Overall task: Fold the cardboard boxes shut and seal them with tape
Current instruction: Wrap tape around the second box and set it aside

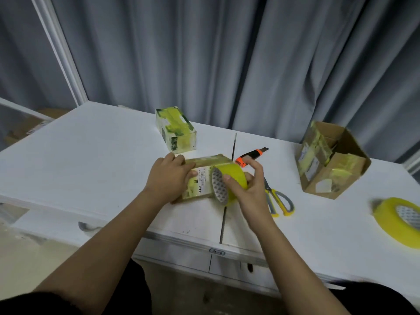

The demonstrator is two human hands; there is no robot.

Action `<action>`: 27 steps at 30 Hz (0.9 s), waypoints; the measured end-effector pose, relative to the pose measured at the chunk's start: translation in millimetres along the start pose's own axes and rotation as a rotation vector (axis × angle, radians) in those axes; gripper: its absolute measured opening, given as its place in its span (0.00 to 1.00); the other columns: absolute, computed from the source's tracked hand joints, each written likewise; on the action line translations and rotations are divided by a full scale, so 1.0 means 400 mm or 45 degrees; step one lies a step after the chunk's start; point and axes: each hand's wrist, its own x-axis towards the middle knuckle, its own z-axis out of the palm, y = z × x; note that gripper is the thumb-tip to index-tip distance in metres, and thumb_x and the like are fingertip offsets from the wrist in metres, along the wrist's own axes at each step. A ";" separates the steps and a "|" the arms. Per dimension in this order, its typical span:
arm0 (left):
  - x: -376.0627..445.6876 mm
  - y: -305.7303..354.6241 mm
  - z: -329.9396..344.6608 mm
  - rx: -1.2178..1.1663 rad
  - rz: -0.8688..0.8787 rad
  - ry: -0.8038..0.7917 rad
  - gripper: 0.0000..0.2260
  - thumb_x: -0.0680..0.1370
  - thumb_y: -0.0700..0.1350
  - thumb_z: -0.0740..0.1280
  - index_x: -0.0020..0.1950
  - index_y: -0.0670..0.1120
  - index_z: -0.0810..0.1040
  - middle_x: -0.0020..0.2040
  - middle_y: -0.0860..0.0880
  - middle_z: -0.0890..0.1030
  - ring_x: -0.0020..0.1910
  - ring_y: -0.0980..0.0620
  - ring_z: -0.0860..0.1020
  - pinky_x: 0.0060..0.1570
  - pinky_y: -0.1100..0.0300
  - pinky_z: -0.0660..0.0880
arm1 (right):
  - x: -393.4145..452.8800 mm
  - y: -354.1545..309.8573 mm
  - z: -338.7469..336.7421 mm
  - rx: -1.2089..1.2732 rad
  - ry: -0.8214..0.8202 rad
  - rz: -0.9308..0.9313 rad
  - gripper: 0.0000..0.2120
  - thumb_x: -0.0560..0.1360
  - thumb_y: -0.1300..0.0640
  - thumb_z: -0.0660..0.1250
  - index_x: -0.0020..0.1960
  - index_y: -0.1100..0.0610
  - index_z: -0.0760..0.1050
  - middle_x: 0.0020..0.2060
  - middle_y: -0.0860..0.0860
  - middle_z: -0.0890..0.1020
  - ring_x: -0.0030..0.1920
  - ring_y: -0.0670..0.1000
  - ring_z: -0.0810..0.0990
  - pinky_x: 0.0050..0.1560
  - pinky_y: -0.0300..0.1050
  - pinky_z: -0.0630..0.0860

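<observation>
A small cardboard box [204, 165] wrapped in yellow tape lies on the white table [95, 160] in front of me. My left hand [169, 178] rests on its left end, fingers laid over the top. My right hand [247, 185] grips a roll of yellow tape [229, 178] held on edge against the box's right end. A second taped box [176, 128] stands behind. A larger brown box [329, 160] sits at the right with its flaps open.
An orange and black utility knife [252, 155] lies just behind my right hand. Yellow-handled scissors [279, 201] lie right of the hand. Another yellow tape roll [397, 220] lies flat at the far right. Grey curtains hang behind the table.
</observation>
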 end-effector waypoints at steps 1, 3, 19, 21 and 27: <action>-0.003 0.008 -0.012 0.003 -0.034 -0.015 0.18 0.82 0.56 0.53 0.64 0.51 0.74 0.55 0.47 0.79 0.54 0.44 0.73 0.46 0.54 0.68 | 0.010 -0.017 -0.009 -0.024 -0.061 -0.075 0.25 0.72 0.63 0.72 0.63 0.49 0.66 0.42 0.50 0.80 0.40 0.45 0.81 0.42 0.38 0.78; -0.008 0.018 -0.027 -0.015 -0.113 -0.045 0.17 0.82 0.56 0.50 0.65 0.51 0.70 0.54 0.47 0.80 0.53 0.45 0.74 0.43 0.55 0.68 | 0.041 -0.042 -0.012 -0.119 -0.111 -0.189 0.23 0.71 0.67 0.71 0.60 0.49 0.68 0.43 0.48 0.78 0.38 0.40 0.79 0.39 0.34 0.76; -0.014 0.019 0.053 0.101 -0.349 -0.212 0.42 0.72 0.74 0.49 0.77 0.48 0.52 0.69 0.45 0.67 0.60 0.42 0.71 0.53 0.52 0.68 | 0.232 -0.037 0.076 -0.769 -0.315 -0.177 0.20 0.78 0.45 0.62 0.70 0.41 0.68 0.61 0.53 0.75 0.62 0.51 0.74 0.65 0.51 0.71; -0.007 0.019 0.046 0.064 -0.376 -0.251 0.42 0.72 0.73 0.50 0.77 0.48 0.50 0.69 0.45 0.66 0.61 0.41 0.70 0.54 0.51 0.68 | 0.199 -0.047 0.036 -0.845 -0.292 -0.238 0.18 0.77 0.46 0.64 0.66 0.42 0.72 0.57 0.53 0.77 0.59 0.51 0.74 0.61 0.46 0.71; 0.004 0.025 0.036 0.060 -0.353 -0.333 0.43 0.71 0.74 0.50 0.77 0.49 0.48 0.70 0.45 0.64 0.63 0.41 0.68 0.57 0.49 0.67 | 0.090 0.007 -0.058 -1.064 -0.399 -0.120 0.14 0.77 0.49 0.62 0.62 0.40 0.74 0.47 0.53 0.77 0.51 0.52 0.75 0.47 0.42 0.66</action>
